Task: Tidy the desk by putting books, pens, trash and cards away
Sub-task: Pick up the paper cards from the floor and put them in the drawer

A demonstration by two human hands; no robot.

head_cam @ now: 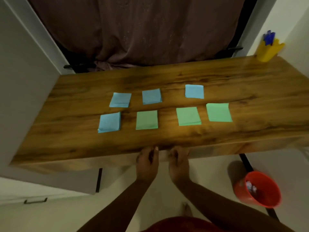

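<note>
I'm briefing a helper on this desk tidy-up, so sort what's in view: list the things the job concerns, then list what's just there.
Part of the job:
- four blue cards on the desk
- three green cards
- yellow pen holder with blue pens
- red bin on the floor, paper scraps inside

Just there:
- curtain
- drawer handle

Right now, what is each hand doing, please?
Left hand: fingers curled at the desk edge; holding anything cannot be told.
Right hand: the same, cannot be told.
</note>
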